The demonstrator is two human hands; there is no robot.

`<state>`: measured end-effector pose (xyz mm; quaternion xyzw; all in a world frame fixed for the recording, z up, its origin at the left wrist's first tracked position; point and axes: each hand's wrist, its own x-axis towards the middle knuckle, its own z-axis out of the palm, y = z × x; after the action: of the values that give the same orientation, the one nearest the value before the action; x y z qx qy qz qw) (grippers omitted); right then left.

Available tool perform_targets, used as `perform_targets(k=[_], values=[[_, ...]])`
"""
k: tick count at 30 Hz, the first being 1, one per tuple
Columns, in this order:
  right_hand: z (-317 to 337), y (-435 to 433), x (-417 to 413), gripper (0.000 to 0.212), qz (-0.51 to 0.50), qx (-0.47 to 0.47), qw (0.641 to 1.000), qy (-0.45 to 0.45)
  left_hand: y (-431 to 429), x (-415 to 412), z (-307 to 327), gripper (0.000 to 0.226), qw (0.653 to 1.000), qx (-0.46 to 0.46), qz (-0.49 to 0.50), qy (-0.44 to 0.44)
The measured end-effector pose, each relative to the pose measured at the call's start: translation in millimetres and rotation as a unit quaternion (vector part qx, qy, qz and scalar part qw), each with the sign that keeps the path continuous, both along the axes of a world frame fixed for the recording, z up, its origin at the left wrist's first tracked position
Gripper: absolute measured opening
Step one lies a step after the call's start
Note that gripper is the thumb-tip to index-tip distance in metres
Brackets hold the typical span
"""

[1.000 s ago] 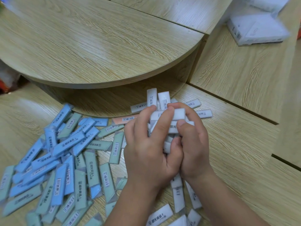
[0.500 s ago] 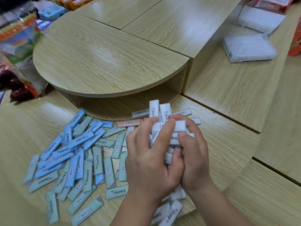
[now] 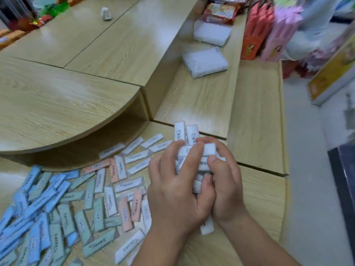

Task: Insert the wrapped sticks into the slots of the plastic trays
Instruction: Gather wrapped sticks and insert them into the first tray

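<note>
– Hands: where, & what's each grip doing?
– L hand (image 3: 172,191) & R hand (image 3: 226,185) are pressed side by side low centre-right, over the bench (image 3: 259,198). Both grips are clamped on one bundle of white wrapped sticks (image 3: 192,150). Fingers curl over its top, two stick ends poke up behind the fingertips, and one end juts out below the palms.
– Other sticks?
– Loose on the bench, left of the hands. Blue sticks (image 3: 38,204) & green sticks (image 3: 66,219) lie furthest left, pink sticks (image 3: 137,205) & loose white sticks (image 3: 128,184) nearer the hands. All lie flat, overlapping, at diff. angles.
– Trays?
– Two whitish plastic packs (image 3: 204,63) sit on the next step up, well apart from the hands. Too blurred to tell slots or contents.
– Anything else?
– Curved raised tier (image 3: 57,104) sits behind the pile. Red box (image 3: 255,33) & pink box (image 3: 278,35) stand upright, far right.
</note>
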<state>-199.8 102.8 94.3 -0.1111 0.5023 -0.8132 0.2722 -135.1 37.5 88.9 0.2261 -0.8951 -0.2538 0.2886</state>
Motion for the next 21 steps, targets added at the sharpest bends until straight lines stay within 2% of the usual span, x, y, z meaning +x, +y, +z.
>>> perform_targets(k=[9,21], values=[[16,83,-74,0.028,-0.071,0.010,0.997,0.007,72,-87,11,0.046,0.996,0.011,-0.093,0.010],[13,215,-252,0.027,-0.084,0.013,0.996,-0.011,205,-265,8,0.047,0.995,0.021,-0.099,-0.013]])
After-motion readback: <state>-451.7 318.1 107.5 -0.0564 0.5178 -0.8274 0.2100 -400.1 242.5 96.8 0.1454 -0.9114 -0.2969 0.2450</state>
